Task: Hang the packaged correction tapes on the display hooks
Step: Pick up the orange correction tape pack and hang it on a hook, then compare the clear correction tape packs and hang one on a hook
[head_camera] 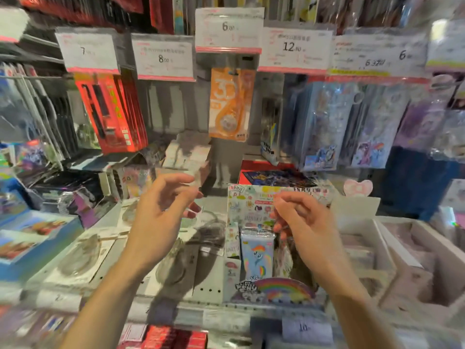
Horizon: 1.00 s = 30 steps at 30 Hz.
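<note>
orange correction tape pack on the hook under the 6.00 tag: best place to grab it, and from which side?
Pinch the orange pack by its lower half, thumb in front and fingers behind, coming straight in from the front. It hangs flat and face-out from a hole at its top, with open space on both sides and below. The price tag crowds the top edge, so probably avoid that end.

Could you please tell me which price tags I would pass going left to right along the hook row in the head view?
7.00 tag → 8.00 tag → 6.00 tag → 12.00 tag
</note>
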Available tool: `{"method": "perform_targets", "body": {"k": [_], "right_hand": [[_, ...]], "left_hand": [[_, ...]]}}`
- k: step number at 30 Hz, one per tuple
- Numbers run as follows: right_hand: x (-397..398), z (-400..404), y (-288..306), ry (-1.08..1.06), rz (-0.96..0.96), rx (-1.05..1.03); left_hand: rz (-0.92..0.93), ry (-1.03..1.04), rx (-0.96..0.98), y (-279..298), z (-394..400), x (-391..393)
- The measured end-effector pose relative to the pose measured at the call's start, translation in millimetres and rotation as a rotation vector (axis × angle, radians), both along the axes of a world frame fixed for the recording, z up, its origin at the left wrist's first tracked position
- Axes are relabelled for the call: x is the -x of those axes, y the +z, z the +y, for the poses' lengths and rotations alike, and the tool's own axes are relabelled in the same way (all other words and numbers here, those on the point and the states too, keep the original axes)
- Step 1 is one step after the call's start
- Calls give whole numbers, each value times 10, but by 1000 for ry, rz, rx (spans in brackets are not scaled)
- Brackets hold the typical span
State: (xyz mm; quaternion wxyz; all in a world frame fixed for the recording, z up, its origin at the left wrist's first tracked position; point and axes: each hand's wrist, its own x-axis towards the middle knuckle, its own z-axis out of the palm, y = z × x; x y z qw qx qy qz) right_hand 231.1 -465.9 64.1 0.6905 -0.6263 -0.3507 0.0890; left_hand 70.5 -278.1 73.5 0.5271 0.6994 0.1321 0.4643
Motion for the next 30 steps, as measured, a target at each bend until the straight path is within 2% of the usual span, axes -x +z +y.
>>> {"method": "perform_targets", "body": {"k": [9, 18, 23, 30], "right_hand": [[293, 157, -226, -81, 35, 59], [1000, 888, 7, -342, -163, 62], [1405, 1526, -4, -274, -113, 68], [1597, 2195, -199, -176, -102, 184]], "left_hand": [[-59, -54, 156, -298, 227, 269], [-49, -147, 138, -232, 1371, 847], [-7, -153, 169, -272, 2023, 1238], [77, -85, 213, -518, 2612, 1536]]}}
